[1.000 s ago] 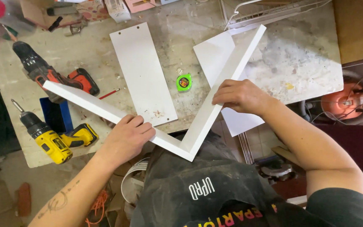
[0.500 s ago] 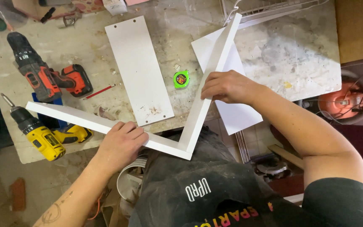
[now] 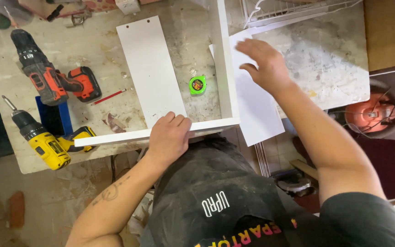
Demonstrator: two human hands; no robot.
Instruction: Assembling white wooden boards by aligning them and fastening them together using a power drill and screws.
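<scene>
Head view: the L-shaped white frame (image 3: 225, 68) has swung square to the bench; the right hand (image 3: 264, 64) has let go, fingers spread. Left hand (image 3: 170, 137) grips its near rail; the far end is cut off.

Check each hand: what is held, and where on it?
Left hand grips the white L-shaped board frame on its near edge. Right hand is open, holding nothing.

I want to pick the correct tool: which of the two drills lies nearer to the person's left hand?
The yellow drill, beside the left hand at the bench's front edge. The orange drill lies farther back.
</scene>
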